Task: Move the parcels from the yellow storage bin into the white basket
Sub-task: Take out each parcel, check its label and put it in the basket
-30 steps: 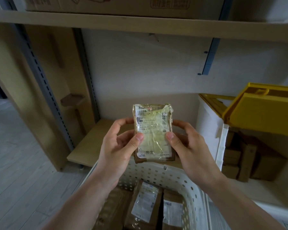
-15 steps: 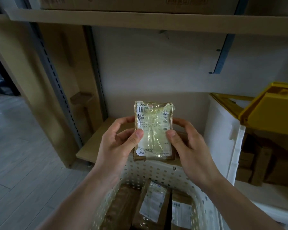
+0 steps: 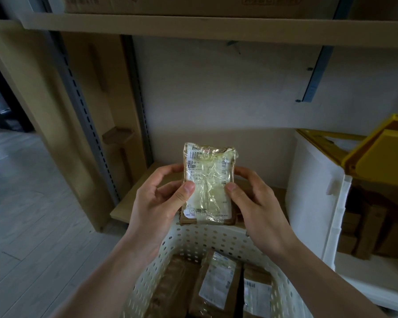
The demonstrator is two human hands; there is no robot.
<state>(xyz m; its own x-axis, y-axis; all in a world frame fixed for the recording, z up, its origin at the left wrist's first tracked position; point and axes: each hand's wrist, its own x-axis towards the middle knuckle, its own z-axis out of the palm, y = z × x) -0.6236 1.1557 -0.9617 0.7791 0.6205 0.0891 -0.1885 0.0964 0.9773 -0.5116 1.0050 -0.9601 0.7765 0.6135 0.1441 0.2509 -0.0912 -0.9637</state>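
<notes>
Item in hand: one small parcel (image 3: pixel 208 185), brown card wrapped in clear tape, shipping label facing me, held upright above the far rim of the white basket (image 3: pixel 213 237). My left hand (image 3: pixel 157 203) grips its left edge, thumb on the label face, fingers curled behind; my right hand (image 3: pixel 255 204) grips the right edge the same way. Both hands are clamped on this one parcel, neither free.

Basket contents: at least three parcels (image 3: pixel 217 285) lie inside, side by side along the bottom, two showing labels, one plain brown at the left. I count these as moved.

Source: yellow storage bin (image 3: pixel 377 154) at the right, on the lower shelf (image 3: pixel 133 200), lid raised. Several brown parcels (image 3: pixel 368 228) show through its open front, stacked against each other. I judge these as left to move.

Status: part done; this parcel not yet lowered into the basket.
</notes>
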